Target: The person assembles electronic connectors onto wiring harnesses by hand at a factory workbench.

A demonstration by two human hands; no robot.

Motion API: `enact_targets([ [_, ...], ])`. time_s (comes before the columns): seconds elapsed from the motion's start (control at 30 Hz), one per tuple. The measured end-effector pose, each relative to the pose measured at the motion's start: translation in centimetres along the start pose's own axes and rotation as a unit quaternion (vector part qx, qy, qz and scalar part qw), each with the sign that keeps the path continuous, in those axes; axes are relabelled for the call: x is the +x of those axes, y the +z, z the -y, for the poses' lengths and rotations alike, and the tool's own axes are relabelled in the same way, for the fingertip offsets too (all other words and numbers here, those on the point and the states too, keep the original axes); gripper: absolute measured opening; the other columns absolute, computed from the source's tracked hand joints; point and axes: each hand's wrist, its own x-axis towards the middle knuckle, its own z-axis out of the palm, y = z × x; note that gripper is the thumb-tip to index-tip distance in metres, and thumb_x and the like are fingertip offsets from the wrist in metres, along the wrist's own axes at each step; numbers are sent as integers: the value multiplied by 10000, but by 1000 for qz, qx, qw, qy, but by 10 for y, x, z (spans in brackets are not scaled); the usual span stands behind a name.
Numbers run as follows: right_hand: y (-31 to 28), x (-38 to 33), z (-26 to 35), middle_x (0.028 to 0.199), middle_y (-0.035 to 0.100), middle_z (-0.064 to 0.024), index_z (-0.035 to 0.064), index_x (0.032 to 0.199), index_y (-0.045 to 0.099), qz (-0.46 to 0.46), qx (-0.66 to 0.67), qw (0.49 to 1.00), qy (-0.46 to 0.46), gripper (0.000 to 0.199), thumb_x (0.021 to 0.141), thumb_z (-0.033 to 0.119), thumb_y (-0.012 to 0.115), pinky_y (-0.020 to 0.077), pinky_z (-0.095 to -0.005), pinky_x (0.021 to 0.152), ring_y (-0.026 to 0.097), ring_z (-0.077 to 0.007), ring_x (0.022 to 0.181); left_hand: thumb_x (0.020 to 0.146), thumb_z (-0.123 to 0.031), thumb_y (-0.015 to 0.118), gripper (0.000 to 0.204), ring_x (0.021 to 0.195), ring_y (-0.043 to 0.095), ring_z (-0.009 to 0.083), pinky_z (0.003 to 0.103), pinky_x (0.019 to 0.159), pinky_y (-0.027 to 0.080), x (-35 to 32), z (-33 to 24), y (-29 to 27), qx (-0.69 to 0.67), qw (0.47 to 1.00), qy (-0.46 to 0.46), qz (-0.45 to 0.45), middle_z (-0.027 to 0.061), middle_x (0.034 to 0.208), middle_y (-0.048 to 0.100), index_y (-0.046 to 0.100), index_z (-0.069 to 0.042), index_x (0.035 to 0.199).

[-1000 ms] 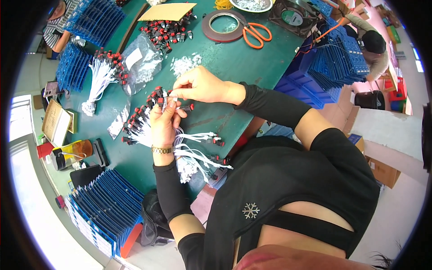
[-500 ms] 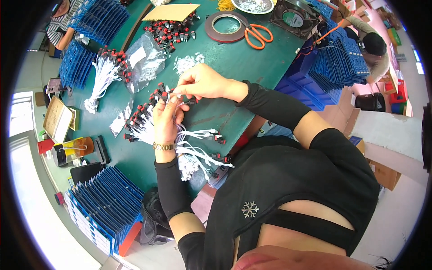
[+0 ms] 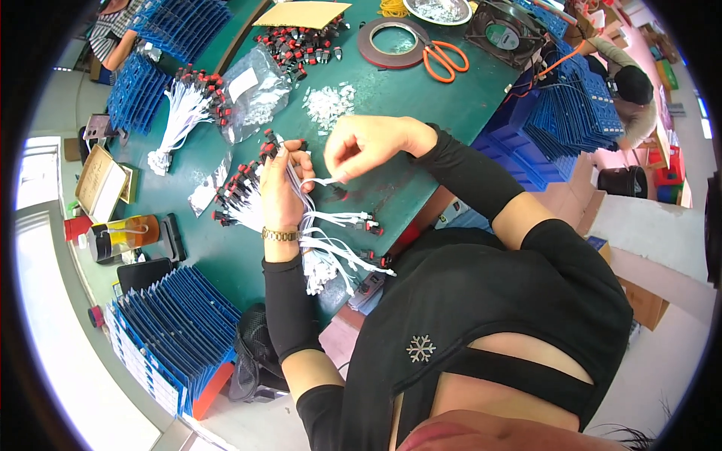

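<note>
A white cable (image 3: 322, 181) stretches between my two hands over the green table. My right hand (image 3: 366, 148) pinches its end between thumb and fingertips. My left hand (image 3: 281, 197) is closed round the cable near a black-and-red connector; its fingers partly hide the grip. Beneath and beside the left hand lies a bundle of white cables (image 3: 244, 213) with black-and-red connectors. More white cables (image 3: 331, 252) fan out to the right of my left wrist. Beyond my hands lies a pile of small clear-white pieces (image 3: 329, 105).
A clear plastic bag (image 3: 259, 96) and a second cable bundle (image 3: 180, 116) lie farther left. Loose connectors (image 3: 304, 49), a tape roll (image 3: 391, 43), orange-handled scissors (image 3: 445, 62) and a fan (image 3: 505, 34) are at the back. Blue racks (image 3: 177, 331) stand at lower left. A person (image 3: 632, 94) sits far right.
My right hand has drawn away from my left, to the right and slightly nearer, pulling the cable end out between them. The whole view has shifted slightly.
</note>
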Motion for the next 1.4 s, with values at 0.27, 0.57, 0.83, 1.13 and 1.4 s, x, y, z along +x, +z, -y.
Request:
enact_targets([
  [0.27,9,23,-9,754,598,9,37,957,619,-295,88,951,-16,160,828,131,623,419,-190,568,520,-49,655,871,-162,504,216,433,373,41,165,365,229,-6,-1,-3,85,996,3,37,18,570,488,520,-30,700],
  [0.57,12,18,2,836,649,-35,31,1053,548,-304,132,943,-1,265,805,81,624,409,-178,542,578,-57,664,859,-149,529,156,463,417,45,166,394,249,-9,-2,4,125,991,-23,40,15,598,517,547,-38,751],
  [0.83,10,16,-1,855,644,-31,24,1061,559,-268,165,949,25,281,799,86,642,429,-195,590,597,-79,772,871,-215,426,247,496,475,113,202,438,340,-10,1,10,49,997,6,59,89,649,567,534,5,837],
  [1.13,18,15,-2,888,642,-53,4,1047,609,-318,64,936,-133,254,794,-15,618,499,-234,760,616,-121,801,873,-176,531,201,504,422,68,170,405,272,-5,-12,-6,-73,986,-96,113,83,732,569,563,23,878],
  [1.4,15,14,6,807,640,-38,21,959,640,-319,128,939,-31,158,813,79,635,462,-199,616,580,-74,719,859,-171,595,120,499,377,16,161,415,234,-12,-6,4,86,994,-25,66,-16,671,536,591,-55,827],
])
